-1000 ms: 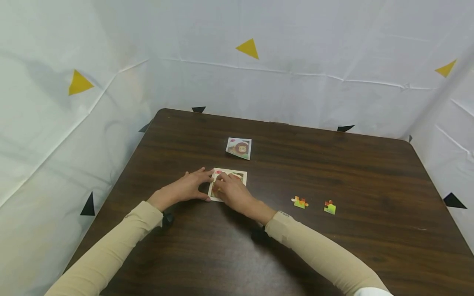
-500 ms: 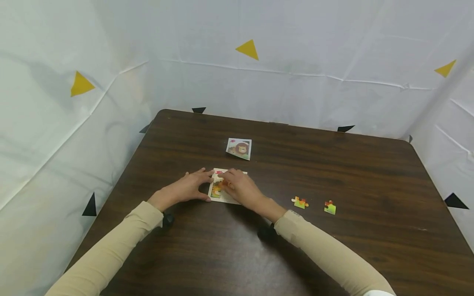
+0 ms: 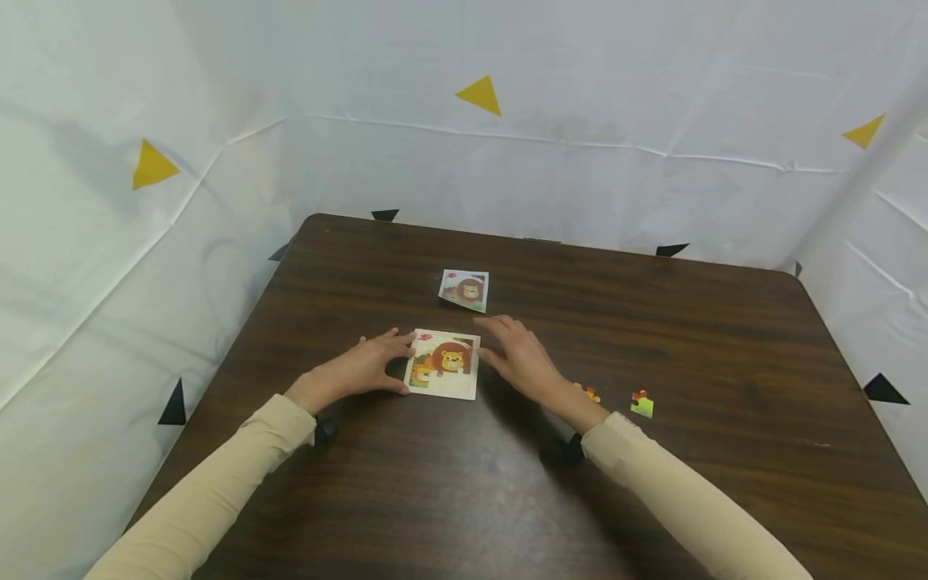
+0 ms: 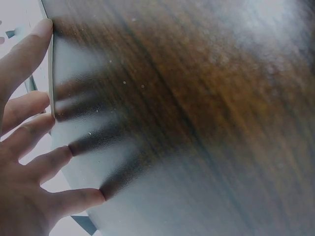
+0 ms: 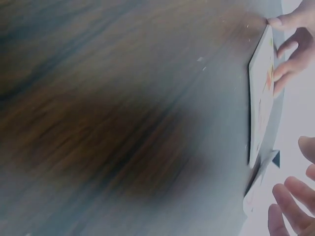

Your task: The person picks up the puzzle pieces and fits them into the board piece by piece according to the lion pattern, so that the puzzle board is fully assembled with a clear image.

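Note:
A square puzzle board (image 3: 458, 387) lies flat on the table, with a lion picture in its upper and left parts and a pale bare area at its lower right. My left hand (image 3: 362, 366) rests along the board's left edge, thumb and fingers spread, fingertips at the edge and on the table. To the right of the board is my right hand (image 3: 525, 362), fingers loosely extended near the upper right corner and holding nothing. Two loose jigsaw pieces are farther right: one piece (image 3: 642, 403) in full view, the other piece (image 3: 590, 393) partly behind my right wrist.
Behind the board, a small lion picture card (image 3: 464, 290) lies on the dark wooden table (image 3: 689, 322), one edge curled up. White sheeting (image 3: 580, 64) with yellow and black triangles surrounds the table's far and side edges.
My right hand has come off the board and moved right, uncovering the lion's face. It now overlaps one loose piece. My left hand keeps its place at the left edge.

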A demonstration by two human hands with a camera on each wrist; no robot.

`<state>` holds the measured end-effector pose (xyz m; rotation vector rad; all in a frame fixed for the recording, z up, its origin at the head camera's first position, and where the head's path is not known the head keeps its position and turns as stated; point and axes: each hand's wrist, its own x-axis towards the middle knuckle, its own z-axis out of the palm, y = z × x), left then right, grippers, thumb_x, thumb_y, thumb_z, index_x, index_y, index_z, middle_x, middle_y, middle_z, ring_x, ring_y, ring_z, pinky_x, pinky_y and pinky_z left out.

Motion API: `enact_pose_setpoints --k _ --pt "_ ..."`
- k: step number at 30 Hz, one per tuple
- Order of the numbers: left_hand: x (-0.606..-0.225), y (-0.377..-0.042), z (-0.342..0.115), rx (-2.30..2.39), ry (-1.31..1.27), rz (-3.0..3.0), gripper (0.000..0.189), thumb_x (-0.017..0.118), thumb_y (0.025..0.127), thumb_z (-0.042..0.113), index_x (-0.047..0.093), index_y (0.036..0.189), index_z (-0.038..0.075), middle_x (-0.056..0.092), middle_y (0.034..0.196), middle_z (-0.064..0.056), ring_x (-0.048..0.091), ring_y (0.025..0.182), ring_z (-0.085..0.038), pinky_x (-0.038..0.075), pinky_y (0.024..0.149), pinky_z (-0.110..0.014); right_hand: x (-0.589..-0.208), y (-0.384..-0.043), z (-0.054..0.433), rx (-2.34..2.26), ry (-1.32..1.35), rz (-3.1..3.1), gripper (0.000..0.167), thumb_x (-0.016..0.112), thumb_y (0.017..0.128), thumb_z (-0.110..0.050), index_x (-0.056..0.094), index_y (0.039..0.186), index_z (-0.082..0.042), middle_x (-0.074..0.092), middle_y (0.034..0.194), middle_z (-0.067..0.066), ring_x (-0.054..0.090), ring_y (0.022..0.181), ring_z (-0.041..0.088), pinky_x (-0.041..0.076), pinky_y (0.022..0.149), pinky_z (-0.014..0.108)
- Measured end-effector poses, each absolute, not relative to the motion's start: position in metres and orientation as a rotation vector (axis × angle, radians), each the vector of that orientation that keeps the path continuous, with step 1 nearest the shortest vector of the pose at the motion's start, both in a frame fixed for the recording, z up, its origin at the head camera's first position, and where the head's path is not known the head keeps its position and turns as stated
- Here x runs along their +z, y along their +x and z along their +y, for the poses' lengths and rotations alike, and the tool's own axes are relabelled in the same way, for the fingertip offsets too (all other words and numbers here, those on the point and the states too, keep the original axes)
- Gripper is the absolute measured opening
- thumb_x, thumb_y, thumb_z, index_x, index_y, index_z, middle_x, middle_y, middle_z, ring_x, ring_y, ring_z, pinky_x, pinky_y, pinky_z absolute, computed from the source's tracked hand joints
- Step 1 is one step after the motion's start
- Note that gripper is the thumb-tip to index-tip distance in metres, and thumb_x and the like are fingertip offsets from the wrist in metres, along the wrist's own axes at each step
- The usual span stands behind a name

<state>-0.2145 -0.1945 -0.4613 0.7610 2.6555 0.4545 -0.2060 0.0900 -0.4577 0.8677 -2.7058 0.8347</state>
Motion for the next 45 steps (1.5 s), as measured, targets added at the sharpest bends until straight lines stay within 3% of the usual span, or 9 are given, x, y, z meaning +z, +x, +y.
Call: enact_pose_setpoints --k 5,14,29,34,40,45 --pt "-0.462 -0.214 -0.195 0.456 0.769 2.661 0.07 0.08 0.077 0.038 0.055 0.136 0.008 0.031 0.155 -0.009 0.02 0.144 -0.035 0.021 0.1 -0.074 -0.457 -0.201 0.11 0.856 0.809 -2.75 0.05 0.07 0.09 -0.018 0.052 0.136 -0.008 0.056 0.129 0.012 0.053 0.116 0.031 0.044 0.093 0.052" --pt "-0.46 -0.213 -0.195 0.492 0.728 2.647 0.07 0.08 0.078 0.036 0.054 0.137 0.008 0.029 0.156 -0.008 0.017 0.145 -0.033 0.018 0.104 -0.071 -0.457 -0.19 0.151 0.846 0.666 -2.824 0.05 0.07 0.09 -0.018 0.053 0.135 -0.006 0.056 0.129 0.014 0.052 0.113 0.035 0.044 0.085 0.055" --pt "-0.46 -0.215 -0.195 0.492 0.72 2.643 0.071 0.08 0.078 0.036 0.054 0.138 0.009 0.03 0.156 -0.008 0.017 0.145 -0.033 0.018 0.104 -0.071 -0.469 -0.165 0.194 0.77 0.598 -2.908 0.051 0.072 0.088 -0.023 0.056 0.131 -0.002 0.058 0.129 0.018 0.053 0.114 0.037 0.045 0.083 0.056" --pt "-0.459 -0.216 -0.195 0.476 0.724 2.649 0.072 0.08 0.077 0.038 0.053 0.138 0.009 0.03 0.156 -0.008 0.017 0.145 -0.033 0.019 0.104 -0.071 -0.473 -0.154 0.206 0.733 0.63 -2.872 0.051 0.077 0.083 -0.019 0.059 0.127 -0.002 0.062 0.123 0.017 0.057 0.109 0.037 0.047 0.079 0.055" --pt "-0.458 -0.215 -0.194 0.48 0.717 2.645 0.071 0.08 0.078 0.037 0.053 0.138 0.009 0.03 0.156 -0.008 0.017 0.145 -0.033 0.018 0.104 -0.071 -0.477 -0.145 0.213 0.712 0.69 -2.813 0.048 0.081 0.076 -0.01 0.063 0.12 0.001 0.065 0.116 0.016 0.059 0.106 0.037 0.048 0.086 0.053" --pt "-0.459 -0.214 -0.194 0.479 0.707 2.641 0.071 0.08 0.078 0.037 0.053 0.138 0.009 0.03 0.156 -0.008 0.017 0.146 -0.032 0.018 0.105 -0.07 -0.479 -0.139 0.216 0.713 0.679 -2.772 0.046 0.082 0.074 -0.006 0.065 0.116 -0.001 0.066 0.112 0.014 0.061 0.098 0.033 0.051 0.08 0.048"
